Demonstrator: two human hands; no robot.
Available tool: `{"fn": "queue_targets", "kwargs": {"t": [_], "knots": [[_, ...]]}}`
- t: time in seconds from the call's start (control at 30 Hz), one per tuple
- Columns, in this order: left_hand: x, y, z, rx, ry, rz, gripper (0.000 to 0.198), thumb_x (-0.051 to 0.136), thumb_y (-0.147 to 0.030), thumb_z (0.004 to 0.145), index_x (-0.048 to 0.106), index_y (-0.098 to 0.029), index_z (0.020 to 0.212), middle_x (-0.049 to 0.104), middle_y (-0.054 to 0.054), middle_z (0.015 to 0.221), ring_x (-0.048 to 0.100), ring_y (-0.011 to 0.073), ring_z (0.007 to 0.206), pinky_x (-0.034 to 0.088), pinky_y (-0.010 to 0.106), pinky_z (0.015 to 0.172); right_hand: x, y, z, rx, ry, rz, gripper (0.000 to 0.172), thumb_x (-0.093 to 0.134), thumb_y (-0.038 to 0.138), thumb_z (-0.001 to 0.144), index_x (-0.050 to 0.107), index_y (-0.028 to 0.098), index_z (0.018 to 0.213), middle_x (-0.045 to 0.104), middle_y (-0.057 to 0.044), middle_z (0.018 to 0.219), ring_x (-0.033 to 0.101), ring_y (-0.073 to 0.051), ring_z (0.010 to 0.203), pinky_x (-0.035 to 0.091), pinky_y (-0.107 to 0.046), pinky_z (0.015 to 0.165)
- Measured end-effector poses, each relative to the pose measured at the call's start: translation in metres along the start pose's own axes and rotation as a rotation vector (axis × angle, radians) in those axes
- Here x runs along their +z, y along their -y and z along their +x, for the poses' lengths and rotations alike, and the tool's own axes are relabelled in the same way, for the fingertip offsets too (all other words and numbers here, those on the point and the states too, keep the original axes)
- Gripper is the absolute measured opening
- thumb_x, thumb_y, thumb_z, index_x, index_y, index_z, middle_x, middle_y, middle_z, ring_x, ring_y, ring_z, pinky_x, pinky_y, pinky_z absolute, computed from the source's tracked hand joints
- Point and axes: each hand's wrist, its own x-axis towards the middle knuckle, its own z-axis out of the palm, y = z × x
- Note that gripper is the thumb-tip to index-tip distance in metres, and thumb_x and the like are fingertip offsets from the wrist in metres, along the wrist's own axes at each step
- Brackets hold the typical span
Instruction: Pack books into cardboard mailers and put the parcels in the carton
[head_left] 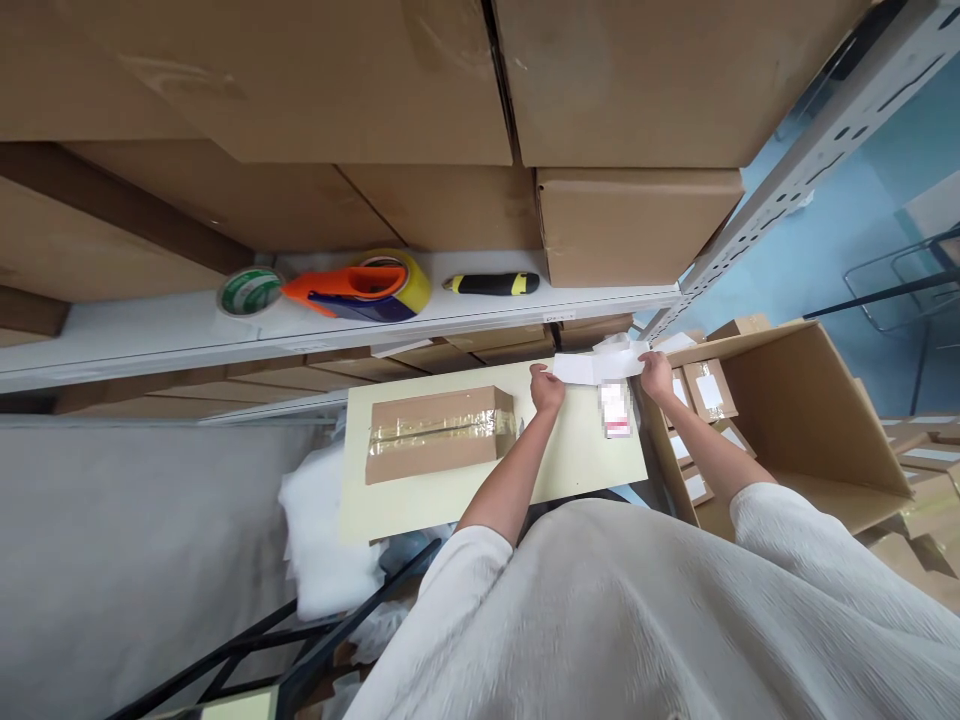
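Observation:
Stretched between my two hands is a white paper label sheet (598, 367) at the far edge of the cream tabletop (574, 465). My left hand (547, 390) pinches its left end, and my right hand (656, 376) grips the right end. Just below the sheet lies a printed label (616, 408), blurred and with a red band. To the left of my left hand a taped cardboard box (435, 432) rests on the tabletop, sealed along its top with clear tape.
On the shelf (480, 308) ahead sit a tape roll (251, 292), an orange tape dispenser (360, 288) and a utility knife (491, 284). A large open carton (802, 420) holding small labelled boxes stands at right. White wrapping material (330, 530) hangs at left.

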Motion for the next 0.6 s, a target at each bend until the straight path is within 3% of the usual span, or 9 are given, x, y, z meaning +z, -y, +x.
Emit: {"fn": "queue_targets", "kwargs": {"t": [0.4, 0.6], "knots": [[-0.027, 0.002, -0.005, -0.005, -0.074, 0.015, 0.043, 0.065, -0.004, 0.083, 0.054, -0.028, 0.117, 0.064, -0.001, 0.09, 0.069, 0.0219, 0.092, 0.051, 0.033, 0.089, 0.004, -0.013, -0.001, 0.071, 0.032, -0.085, 0.049, 0.04, 0.025, 0.099, 0.075, 0.009, 0.13, 0.064, -0.027, 0.14, 0.066, -0.038, 0.119, 0.053, -0.05, 0.108], [-0.034, 0.002, -0.014, 0.029, -0.061, -0.03, 0.042, 0.063, -0.005, 0.087, 0.053, -0.028, 0.12, 0.066, 0.0, 0.097, 0.07, 0.0217, 0.095, 0.051, 0.032, 0.089, 0.005, -0.014, -0.007, 0.062, 0.038, -0.106, 0.049, 0.046, 0.031, 0.097, 0.074, 0.012, 0.133, 0.063, -0.026, 0.144, 0.061, -0.043, 0.128, 0.049, -0.06, 0.113]]}}
